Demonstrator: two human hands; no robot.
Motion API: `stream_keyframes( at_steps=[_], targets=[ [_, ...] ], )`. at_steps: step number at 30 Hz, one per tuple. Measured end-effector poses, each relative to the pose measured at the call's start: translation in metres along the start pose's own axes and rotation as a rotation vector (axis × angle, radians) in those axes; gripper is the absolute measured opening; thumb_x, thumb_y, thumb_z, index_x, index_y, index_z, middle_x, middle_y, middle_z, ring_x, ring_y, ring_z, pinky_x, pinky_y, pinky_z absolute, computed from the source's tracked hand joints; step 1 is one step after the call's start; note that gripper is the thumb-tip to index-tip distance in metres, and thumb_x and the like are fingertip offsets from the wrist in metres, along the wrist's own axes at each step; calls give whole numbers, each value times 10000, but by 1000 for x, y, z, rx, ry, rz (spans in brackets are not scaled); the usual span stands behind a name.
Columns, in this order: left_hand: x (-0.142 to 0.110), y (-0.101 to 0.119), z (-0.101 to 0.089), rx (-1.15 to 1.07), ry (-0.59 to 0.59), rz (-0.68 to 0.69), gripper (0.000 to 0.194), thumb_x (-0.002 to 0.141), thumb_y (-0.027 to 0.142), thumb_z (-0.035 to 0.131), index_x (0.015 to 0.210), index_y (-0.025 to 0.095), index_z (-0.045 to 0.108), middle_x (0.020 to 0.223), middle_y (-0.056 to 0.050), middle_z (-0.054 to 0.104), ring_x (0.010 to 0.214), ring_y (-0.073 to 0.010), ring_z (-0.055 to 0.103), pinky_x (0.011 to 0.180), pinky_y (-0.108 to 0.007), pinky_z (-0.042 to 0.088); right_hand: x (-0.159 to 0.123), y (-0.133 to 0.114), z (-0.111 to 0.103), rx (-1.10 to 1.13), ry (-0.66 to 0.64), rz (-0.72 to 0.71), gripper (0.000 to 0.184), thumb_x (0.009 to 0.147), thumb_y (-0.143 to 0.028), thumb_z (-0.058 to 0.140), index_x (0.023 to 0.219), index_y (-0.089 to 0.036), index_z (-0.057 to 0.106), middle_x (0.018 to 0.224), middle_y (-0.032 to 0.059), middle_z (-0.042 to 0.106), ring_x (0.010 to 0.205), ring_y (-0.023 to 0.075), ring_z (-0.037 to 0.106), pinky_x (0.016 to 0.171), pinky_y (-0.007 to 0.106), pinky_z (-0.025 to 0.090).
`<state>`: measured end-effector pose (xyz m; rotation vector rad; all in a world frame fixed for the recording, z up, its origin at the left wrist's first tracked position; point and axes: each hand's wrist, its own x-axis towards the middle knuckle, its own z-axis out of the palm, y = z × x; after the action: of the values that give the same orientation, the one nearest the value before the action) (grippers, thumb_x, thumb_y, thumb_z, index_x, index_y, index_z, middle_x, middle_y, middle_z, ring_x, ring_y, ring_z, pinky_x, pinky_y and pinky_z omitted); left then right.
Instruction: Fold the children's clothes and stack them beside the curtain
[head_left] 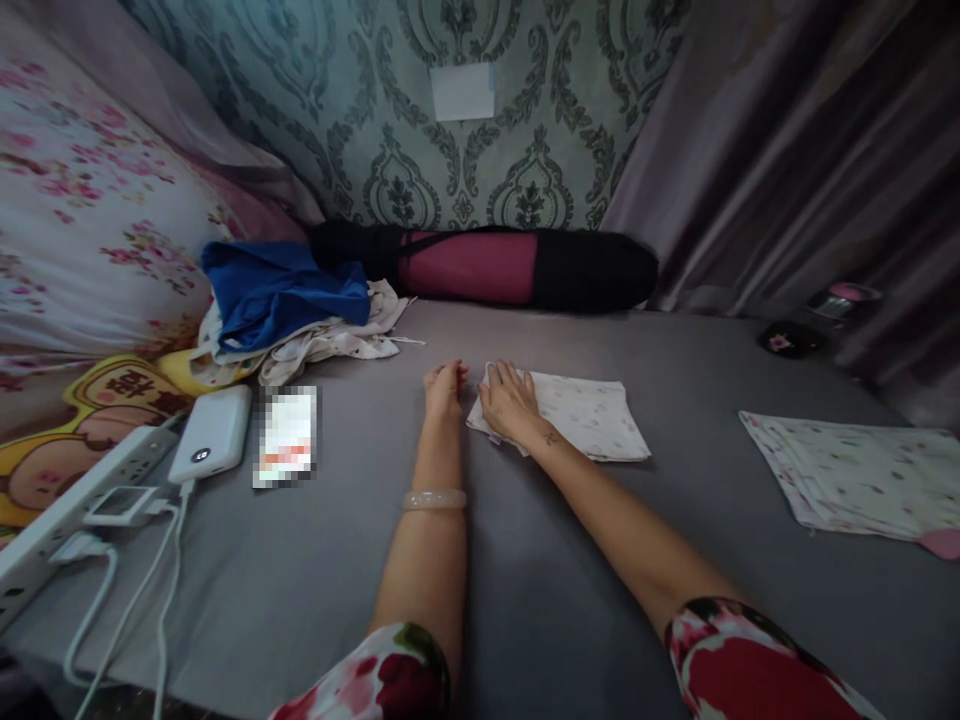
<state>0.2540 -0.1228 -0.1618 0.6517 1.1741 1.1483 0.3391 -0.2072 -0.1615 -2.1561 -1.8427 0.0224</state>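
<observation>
Partly, the right hand (510, 402) covers folded printed fabric (591, 415).

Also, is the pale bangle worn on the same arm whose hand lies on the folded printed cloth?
No, the pale bangle circles the left forearm, while the right hand lies on the folded printed cloth.

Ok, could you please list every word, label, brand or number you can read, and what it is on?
No text is legible for certain.
Yellow cushion: a large character, too blurred to read.
White power bank: its display is too small to read.
Pixelated item beside it: unreadable.
Folded cloth: apparently a small tag, unreadable.
Right wrist: a dark mark, too small to tell whether it is lettering.
</observation>
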Motion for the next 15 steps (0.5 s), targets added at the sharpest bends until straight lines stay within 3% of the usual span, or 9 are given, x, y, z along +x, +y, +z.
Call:
stream_keyframes(
  at_steps=[7,15],
  targets=[
    [1,-1,0,12,16,2,56,717,183,625,702,142,590,619,13,593,475,-60,489,488,-196,325,3,-7,13,-2,-18,-2,545,985,-381,265,1422,-86,399,1517,160,338,1402,277,264,1131,488,139],
    [-5,5,5,17,-13,-32,89,712,180,654,688,154,572,621,19,592,463,-53,491,485,-192,331,1,-2,5,40,-38,3,535,990,-375,247,1433,-114,391,1511,142,356,1399,258,282,1136,465,164]
  ],
)
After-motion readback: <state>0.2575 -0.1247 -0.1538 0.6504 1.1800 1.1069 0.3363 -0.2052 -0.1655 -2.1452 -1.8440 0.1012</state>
